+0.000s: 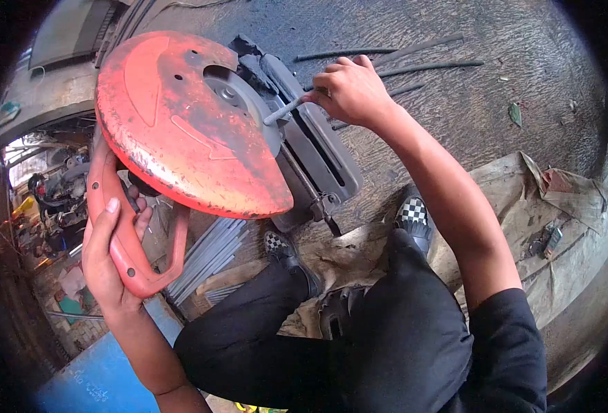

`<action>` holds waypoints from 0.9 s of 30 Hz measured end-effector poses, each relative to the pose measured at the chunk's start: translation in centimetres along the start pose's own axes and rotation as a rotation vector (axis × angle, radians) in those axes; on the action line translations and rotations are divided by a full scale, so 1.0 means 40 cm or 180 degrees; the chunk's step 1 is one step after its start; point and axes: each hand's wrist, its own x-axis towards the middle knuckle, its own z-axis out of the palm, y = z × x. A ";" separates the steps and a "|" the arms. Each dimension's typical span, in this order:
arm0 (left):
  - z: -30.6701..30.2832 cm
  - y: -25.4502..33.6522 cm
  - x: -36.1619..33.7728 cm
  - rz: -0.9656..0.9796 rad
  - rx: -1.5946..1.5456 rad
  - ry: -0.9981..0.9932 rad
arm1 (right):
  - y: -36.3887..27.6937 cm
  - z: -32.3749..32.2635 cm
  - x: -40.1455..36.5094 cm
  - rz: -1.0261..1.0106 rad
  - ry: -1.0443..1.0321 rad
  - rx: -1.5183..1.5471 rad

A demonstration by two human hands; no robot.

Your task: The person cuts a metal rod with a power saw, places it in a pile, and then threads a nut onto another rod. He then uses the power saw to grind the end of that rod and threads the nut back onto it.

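A worn red cut-off saw guard fills the upper left, with part of a grey disc showing in its opening. My left hand is wrapped round the red handle below the guard. Beside the disc, my right hand has its fingers closed on a thin grey rod, whose near end lies at the disc's edge over the saw's base. The dark saw base with its clamp screw sits on the ground under both.
Grey rods lie bundled near my left shoe. Dark bars rest on the ground beyond the saw. A crumpled cloth sheet spreads at the right. Machine parts stand at the left, above a blue surface.
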 end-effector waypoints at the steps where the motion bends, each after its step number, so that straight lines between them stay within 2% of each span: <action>1: -0.001 -0.001 0.001 -0.0003 0.0002 -0.0002 | 0.000 0.002 0.001 -0.0040 0.0054 0.0012; 12: -0.002 -0.003 0.001 0.0050 0.0034 0.0038 | -0.006 -0.013 0.006 -0.0204 0.0061 -0.0099; 17: -0.008 -0.002 0.005 -0.0031 0.0040 0.0029 | -0.008 -0.005 -0.003 -0.0186 0.0333 0.0030; 20: -0.009 -0.002 0.005 -0.0028 0.0044 0.0005 | -0.010 -0.017 -0.011 -0.0103 0.0037 -0.0033; 27: -0.001 -0.002 0.001 0.0018 -0.0002 0.0113 | -0.020 -0.026 -0.042 -0.0006 0.0094 0.0199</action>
